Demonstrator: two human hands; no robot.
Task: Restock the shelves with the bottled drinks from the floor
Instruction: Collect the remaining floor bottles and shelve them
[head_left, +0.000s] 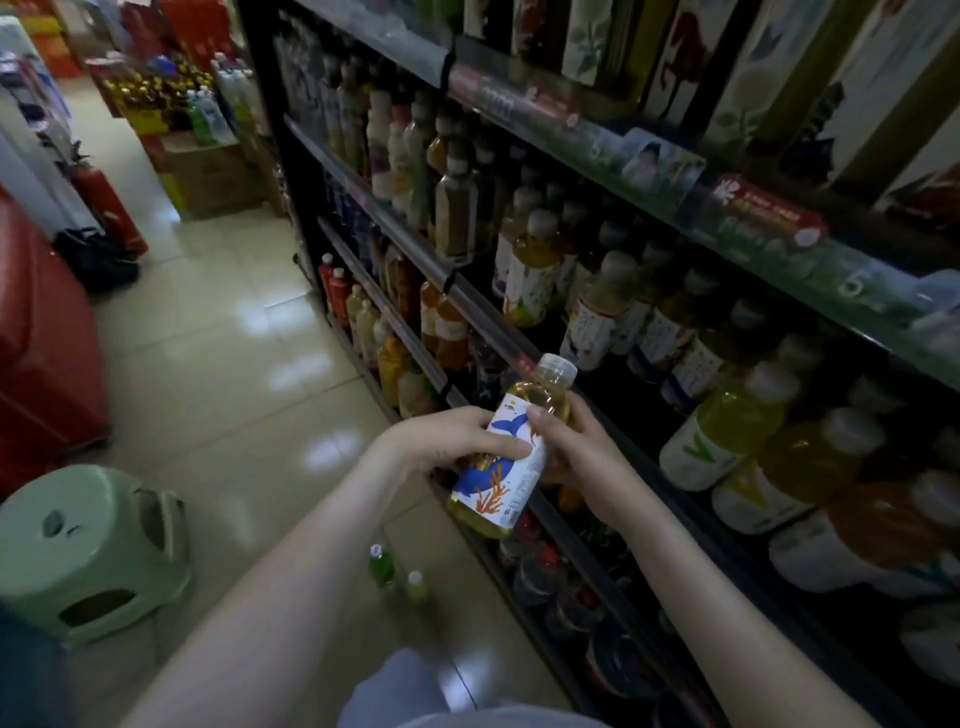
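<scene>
Whale-label bottle (511, 457) tilts before the shelf rail (493, 325), my left hand (452, 441) pinching its label, right hand (576, 447) curled round its shoulder. Rows (597, 322) on the right look packed; a clumsy push could topple neighbours.

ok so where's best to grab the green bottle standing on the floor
Take the green bottle round its upper body just under the white cap, coming down from above on the aisle side. It stands upright, cap up, and the paler bottle stands close on its shelf side, so that side looks tighter for fingers.
</scene>
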